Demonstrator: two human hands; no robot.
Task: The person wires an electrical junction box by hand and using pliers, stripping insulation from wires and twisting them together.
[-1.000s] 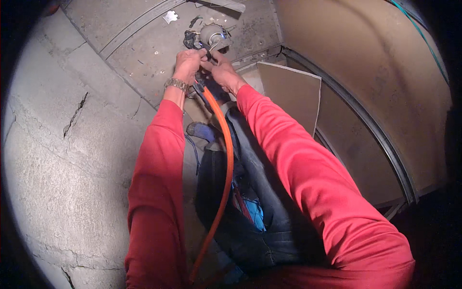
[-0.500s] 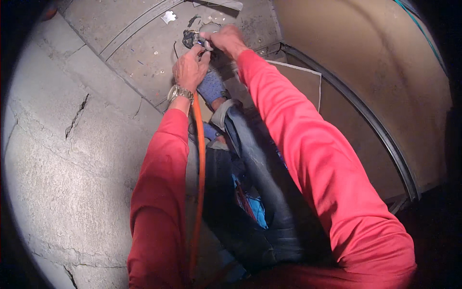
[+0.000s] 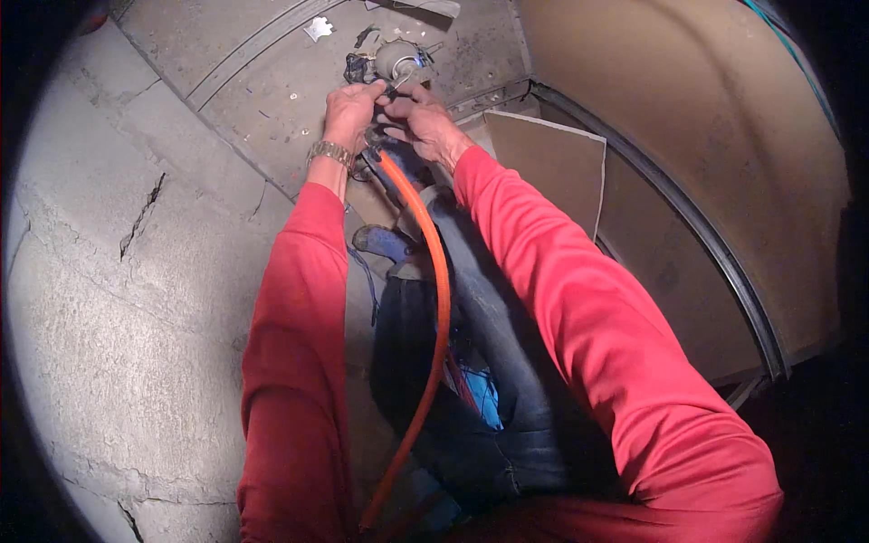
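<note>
Orange tube (image 3: 443, 290), one, bare hands (image 3: 351, 114) (image 3: 434, 127), two

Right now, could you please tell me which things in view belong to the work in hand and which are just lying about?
Seemingly in use:
small dark piece, between the left hand and right hand
orange tube, below them in the picture
rounded grey object, just beyond them

Apparently just lying about:
white scrap
pale strip at the top edge
</note>
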